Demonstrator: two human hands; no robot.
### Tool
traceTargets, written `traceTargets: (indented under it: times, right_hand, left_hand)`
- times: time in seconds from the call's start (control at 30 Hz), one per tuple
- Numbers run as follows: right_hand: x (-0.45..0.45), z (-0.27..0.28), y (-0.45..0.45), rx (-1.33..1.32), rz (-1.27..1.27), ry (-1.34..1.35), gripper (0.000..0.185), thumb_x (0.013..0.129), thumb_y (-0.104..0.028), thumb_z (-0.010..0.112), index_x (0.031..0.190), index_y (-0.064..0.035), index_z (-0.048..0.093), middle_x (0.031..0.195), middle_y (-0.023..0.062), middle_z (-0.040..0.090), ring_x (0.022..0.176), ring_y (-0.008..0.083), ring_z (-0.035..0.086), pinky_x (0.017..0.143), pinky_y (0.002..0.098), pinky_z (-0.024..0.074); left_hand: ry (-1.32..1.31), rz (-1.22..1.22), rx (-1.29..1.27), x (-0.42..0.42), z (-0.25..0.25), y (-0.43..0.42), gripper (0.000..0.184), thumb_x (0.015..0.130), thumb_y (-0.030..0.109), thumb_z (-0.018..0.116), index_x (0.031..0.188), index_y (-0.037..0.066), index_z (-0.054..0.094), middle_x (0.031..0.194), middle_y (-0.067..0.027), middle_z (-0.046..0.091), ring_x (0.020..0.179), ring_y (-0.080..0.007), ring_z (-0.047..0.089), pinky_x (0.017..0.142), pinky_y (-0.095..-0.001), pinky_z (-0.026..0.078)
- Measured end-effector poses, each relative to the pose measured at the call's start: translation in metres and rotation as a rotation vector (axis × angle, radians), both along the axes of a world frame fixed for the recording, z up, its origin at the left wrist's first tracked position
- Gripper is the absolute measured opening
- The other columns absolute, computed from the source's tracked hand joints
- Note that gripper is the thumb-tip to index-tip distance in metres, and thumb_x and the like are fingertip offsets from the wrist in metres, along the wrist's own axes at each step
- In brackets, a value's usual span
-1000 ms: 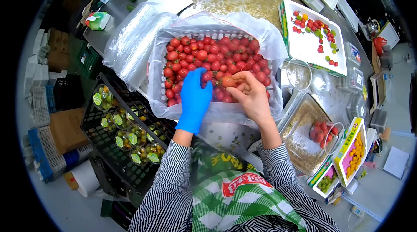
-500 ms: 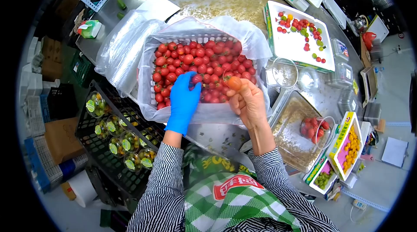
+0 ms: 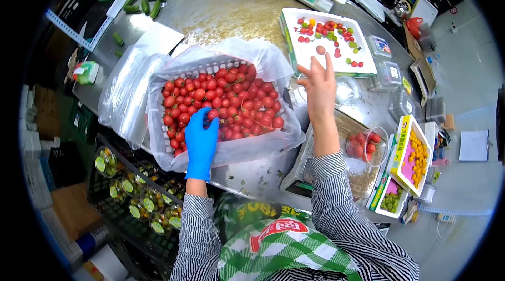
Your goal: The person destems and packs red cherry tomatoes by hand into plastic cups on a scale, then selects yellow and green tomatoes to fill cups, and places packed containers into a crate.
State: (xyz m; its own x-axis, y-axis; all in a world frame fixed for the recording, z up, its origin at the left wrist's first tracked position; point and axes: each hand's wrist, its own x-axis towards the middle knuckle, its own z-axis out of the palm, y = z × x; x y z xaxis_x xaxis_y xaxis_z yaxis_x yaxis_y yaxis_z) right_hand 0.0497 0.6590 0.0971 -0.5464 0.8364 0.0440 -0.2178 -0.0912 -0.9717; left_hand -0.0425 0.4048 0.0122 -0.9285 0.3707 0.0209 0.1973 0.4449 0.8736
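Observation:
A crate (image 3: pixel 158 91) lined with thin white plastic holds many red cherry tomatoes (image 3: pixel 231 91). My left hand (image 3: pixel 201 144), in a blue glove, reaches over its near side, with thumb and fingers closed around a red cherry tomato (image 3: pixel 212 114). My bare right hand (image 3: pixel 321 89) is stretched out at the near edge of a white foam tray (image 3: pixel 294 60), fingers spread and holding nothing. Just beyond its fingertips is an orange-red cherry tomato (image 3: pixel 320 49), apart from the hand. Several red, green and yellow small tomatoes (image 3: pixel 329 29) lie scattered on that tray.
A clear cup of red tomatoes (image 3: pixel 363 144) stands on a scale at the right, beside a box of yellow tomatoes (image 3: pixel 415 157). Stacked clear plastic lids or cups (image 3: pixel 126 94) lie left of the crate. A black basket (image 3: pixel 121 218) holds labelled cups. Cucumbers (image 3: pixel 152 4) lie far left.
My right hand has moved right from over the crate to the foam tray and let go of the orange-red tomato. My left hand stays at the crate. The view has shifted right.

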Motion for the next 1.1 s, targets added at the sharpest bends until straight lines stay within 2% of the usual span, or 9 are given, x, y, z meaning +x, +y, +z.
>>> traceTargets:
  times: [0.03, 0.1, 0.17, 0.23, 0.3, 0.47, 0.57, 0.67, 1.1]
  right_hand:
    - [-0.001, -0.005, -0.005, 0.104, -0.042, -0.117, 0.065, 0.089, -0.017, 0.060, 0.144, -0.0070, 0.026, 0.115, 0.0150, 0.058, 0.088, 0.0151, 0.061, 0.065, 0.0255, 0.0497]
    - [0.007, -0.015, -0.032, 0.180, 0.170, -0.423, 0.054, 0.088, -0.017, 0.061, 0.136, -0.0051, 0.040, 0.102, 0.0119, 0.062, 0.085, 0.0141, 0.062, 0.064, 0.0276, 0.0507]
    - [0.011, -0.031, -0.073, 0.398, 0.281, -0.263, 0.033, 0.085, -0.011, 0.061, 0.117, -0.0019, 0.055, 0.090, 0.0096, 0.064, 0.077, 0.0159, 0.062, 0.062, 0.0284, 0.0505]
    - [0.012, -0.051, -0.108, 0.736, 0.251, -0.181, 0.018, 0.082, -0.008, 0.062, 0.100, -0.0018, 0.061, 0.089, 0.0098, 0.062, 0.072, 0.0207, 0.062, 0.059, 0.0308, 0.0503]
    - [0.021, -0.050, -0.133, 0.958, 0.301, -0.239, 0.015, 0.080, -0.007, 0.062, 0.094, -0.0023, 0.061, 0.086, 0.0112, 0.060, 0.071, 0.0257, 0.061, 0.058, 0.0330, 0.0504]
    - [0.026, -0.053, -0.135, 0.980, 0.423, -0.324, 0.012, 0.080, -0.008, 0.062, 0.091, -0.0030, 0.061, 0.083, 0.0099, 0.058, 0.070, 0.0278, 0.061, 0.059, 0.0367, 0.0503]
    - [0.023, -0.055, -0.136, 1.037, 0.425, -0.347, 0.011, 0.079, -0.009, 0.061, 0.088, -0.0027, 0.061, 0.079, 0.0096, 0.057, 0.065, 0.0275, 0.061, 0.058, 0.0382, 0.0504]
    - [0.022, -0.058, -0.140, 1.105, 0.396, -0.380, 0.011, 0.078, -0.009, 0.061, 0.087, -0.0034, 0.061, 0.078, 0.0095, 0.057, 0.064, 0.0276, 0.061, 0.058, 0.0380, 0.0504]
    - [0.019, -0.061, -0.145, 1.144, 0.297, -0.446, 0.007, 0.077, -0.010, 0.063, 0.082, -0.0050, 0.061, 0.075, 0.0089, 0.056, 0.062, 0.0270, 0.062, 0.056, 0.0370, 0.0505]
  left_hand:
    - [0.017, -0.001, -0.012, -0.001, -0.003, 0.000, 0.033, 0.081, 0.010, 0.067, 0.111, 0.002, 0.059, 0.095, -0.0090, 0.062, 0.076, -0.0156, 0.061, 0.069, -0.0297, 0.050]
    - [-0.034, -0.008, 0.041, -0.002, -0.006, 0.000, 0.034, 0.081, 0.009, 0.067, 0.113, 0.001, 0.059, 0.096, -0.0079, 0.062, 0.076, -0.0141, 0.059, 0.069, -0.0288, 0.050]
    - [-0.050, -0.007, 0.019, -0.002, -0.002, 0.000, 0.032, 0.081, 0.009, 0.067, 0.110, 0.000, 0.060, 0.095, -0.0070, 0.061, 0.076, -0.0130, 0.058, 0.068, -0.0279, 0.050]
    - [-0.055, -0.014, 0.041, -0.002, -0.004, 0.000, 0.029, 0.080, 0.010, 0.068, 0.107, 0.000, 0.060, 0.090, -0.0060, 0.062, 0.074, -0.0117, 0.057, 0.068, -0.0273, 0.049]
    - [-0.078, -0.018, 0.039, -0.002, -0.001, 0.002, 0.026, 0.081, 0.011, 0.068, 0.103, 0.000, 0.060, 0.085, -0.0047, 0.062, 0.072, -0.0104, 0.056, 0.067, -0.0266, 0.048]
    - [-0.167, 0.066, 0.074, -0.003, 0.012, 0.003, 0.023, 0.083, 0.017, 0.069, 0.095, -0.001, 0.060, 0.074, -0.0018, 0.060, 0.069, -0.0083, 0.054, 0.065, -0.0253, 0.047]
    - [-0.268, 0.152, 0.318, -0.011, -0.007, -0.006, 0.024, 0.085, 0.016, 0.066, 0.102, 0.002, 0.057, 0.087, -0.0040, 0.060, 0.073, -0.0089, 0.055, 0.064, -0.0252, 0.046]
    - [-0.424, 0.196, 0.511, -0.009, 0.011, -0.009, 0.025, 0.085, 0.014, 0.065, 0.106, 0.004, 0.056, 0.092, -0.0036, 0.060, 0.077, -0.0084, 0.054, 0.066, -0.0238, 0.045]
    - [-0.341, 0.297, 0.589, -0.005, 0.025, -0.025, 0.024, 0.086, 0.015, 0.066, 0.107, 0.003, 0.059, 0.095, -0.0025, 0.060, 0.083, -0.0095, 0.056, 0.073, -0.0230, 0.045]
